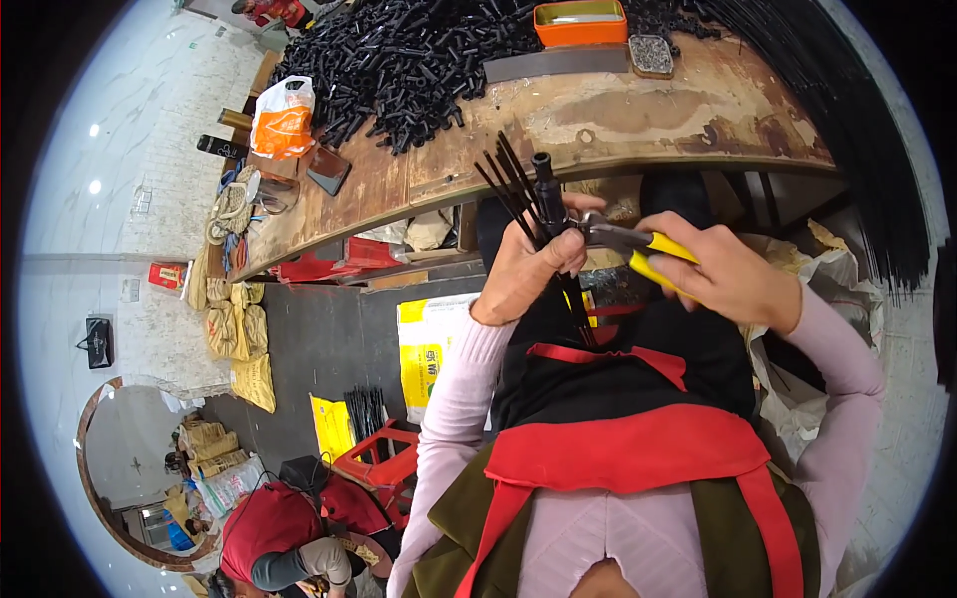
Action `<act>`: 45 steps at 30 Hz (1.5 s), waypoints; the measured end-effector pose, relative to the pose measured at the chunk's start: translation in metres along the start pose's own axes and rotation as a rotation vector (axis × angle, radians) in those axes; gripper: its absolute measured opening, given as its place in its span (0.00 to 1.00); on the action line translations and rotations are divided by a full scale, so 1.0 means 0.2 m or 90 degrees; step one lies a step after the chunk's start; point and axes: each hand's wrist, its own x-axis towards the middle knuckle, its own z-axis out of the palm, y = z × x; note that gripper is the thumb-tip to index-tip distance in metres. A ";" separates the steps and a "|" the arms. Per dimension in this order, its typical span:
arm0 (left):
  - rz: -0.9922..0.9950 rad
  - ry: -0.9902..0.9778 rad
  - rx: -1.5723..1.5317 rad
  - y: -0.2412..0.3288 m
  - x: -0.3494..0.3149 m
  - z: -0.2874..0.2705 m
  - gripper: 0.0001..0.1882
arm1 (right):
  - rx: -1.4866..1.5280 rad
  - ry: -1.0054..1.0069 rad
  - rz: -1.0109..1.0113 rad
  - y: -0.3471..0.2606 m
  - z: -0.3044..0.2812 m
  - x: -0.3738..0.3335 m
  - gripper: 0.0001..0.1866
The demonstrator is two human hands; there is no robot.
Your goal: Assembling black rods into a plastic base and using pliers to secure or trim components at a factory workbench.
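Note:
Over my lap, in front of the wooden bench [638, 130], my left hand [523, 269] is wrapped round several thin black rods [505, 179]. A black tubular plastic fitting [549, 189] stands upright in the same grip, its hollow end up. My right hand [738, 274] grips pliers [675, 248] with yellow handles. The metal jaws point left and meet the lower part of the fitting beside my left thumb. Exactly what the jaws pinch is too small to make out. The rods' lower ends reach down toward my black apron with its red band [628, 448].
Black fittings [399, 65] lie heaped on the bench beside an orange tin [581, 30] and a small tray of metal bits [651, 55]. A phone [328, 169] rests near the edge. Long black rods [847, 120] hang off the right side. Another person [284, 528] bends at lower left.

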 end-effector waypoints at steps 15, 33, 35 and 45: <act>-0.008 -0.079 -0.047 -0.04 -0.05 -0.04 0.20 | 0.143 -0.136 0.159 0.05 0.07 0.01 0.15; 0.028 0.131 -0.020 -0.06 0.06 -0.10 0.20 | -0.202 0.243 -0.209 0.25 -0.01 0.22 0.10; 0.023 0.170 -0.037 -0.10 0.08 -0.13 0.20 | -0.341 0.361 -0.262 0.35 -0.24 0.36 0.15; -0.033 0.119 -0.048 -0.11 0.21 -0.14 0.16 | -0.755 0.373 0.010 0.47 -0.90 0.86 0.10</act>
